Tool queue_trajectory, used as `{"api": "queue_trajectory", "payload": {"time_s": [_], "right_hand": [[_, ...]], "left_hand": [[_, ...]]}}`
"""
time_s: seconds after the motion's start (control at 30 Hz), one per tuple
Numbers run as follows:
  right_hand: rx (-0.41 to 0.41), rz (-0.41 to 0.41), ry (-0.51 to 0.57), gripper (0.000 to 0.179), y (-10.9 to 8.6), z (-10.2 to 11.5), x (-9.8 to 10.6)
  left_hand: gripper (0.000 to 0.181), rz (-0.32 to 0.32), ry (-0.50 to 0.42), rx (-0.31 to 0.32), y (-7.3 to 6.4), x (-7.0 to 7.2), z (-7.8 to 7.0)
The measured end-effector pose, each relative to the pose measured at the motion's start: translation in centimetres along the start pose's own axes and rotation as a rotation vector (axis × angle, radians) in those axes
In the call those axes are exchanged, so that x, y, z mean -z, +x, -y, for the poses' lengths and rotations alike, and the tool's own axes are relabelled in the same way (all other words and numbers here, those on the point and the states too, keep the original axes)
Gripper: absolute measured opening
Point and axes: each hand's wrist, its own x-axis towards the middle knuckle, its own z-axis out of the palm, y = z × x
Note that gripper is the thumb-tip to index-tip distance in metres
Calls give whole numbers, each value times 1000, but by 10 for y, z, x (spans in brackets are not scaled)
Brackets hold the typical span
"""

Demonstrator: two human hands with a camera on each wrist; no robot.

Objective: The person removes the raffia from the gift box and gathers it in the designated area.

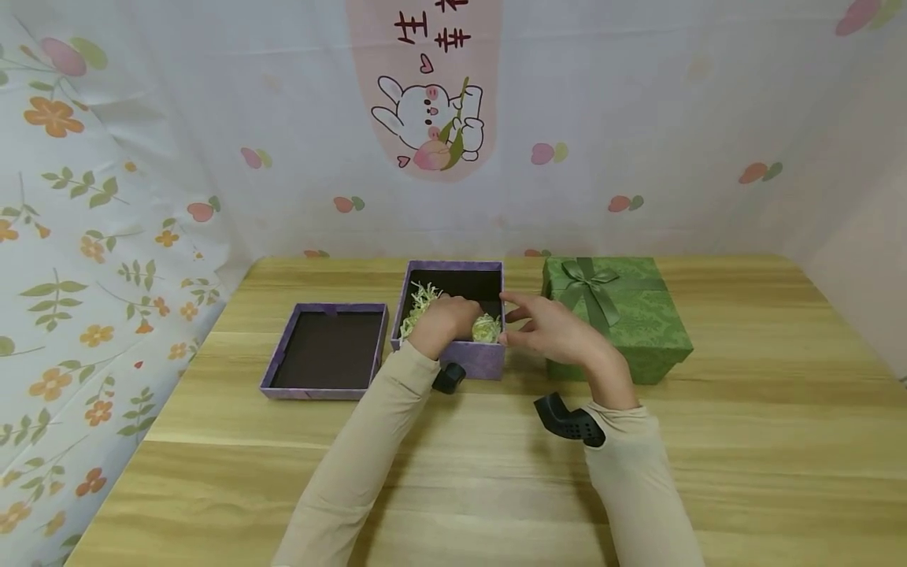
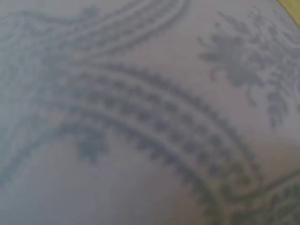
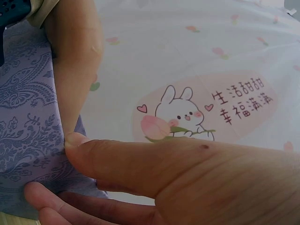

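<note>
A purple patterned box (image 1: 483, 361) with a black inside stands upright on the table, holding pale yellow-green shredded paper (image 1: 423, 298). My left hand (image 1: 448, 321) reaches down into it, its fingertips hidden. Right of that hand, a tuft of pale shreds (image 1: 486, 328) shows inside the box. My right hand (image 1: 556, 329) is at the box's right side, fingers and thumb touching the wall. In the right wrist view the thumb (image 3: 86, 150) meets the box's edge, with fingers against the outer wall. Only a blurred patterned purple surface (image 2: 140, 108) fills most of the left wrist view.
A shallow purple lid (image 1: 308, 393) lies inside-up left of the box. At right stands a green gift box (image 1: 662, 315) with a ribbon bow (image 1: 591, 287), close behind my right hand. The wooden table (image 1: 489, 488) ends at a printed cloth (image 1: 581, 94).
</note>
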Motion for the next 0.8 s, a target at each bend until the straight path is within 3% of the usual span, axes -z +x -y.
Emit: {"api": "queue_trajectory", "payload": {"time_s": [0.2, 0.5, 0.63, 0.8], "right_hand": [[-6, 7, 19, 64, 0, 0, 0], [-2, -4, 4, 63, -2, 0, 4], [2, -3, 2, 63, -2, 1, 2], [-3, -10, -1, 62, 0, 2, -1]], "left_hand": [[36, -54, 72, -2, 1, 2, 1], [33, -136, 285, -28, 4, 16, -13], [34, -133, 325, 4, -3, 25, -12], [35, -159, 347, -29, -14, 35, -5]]}}
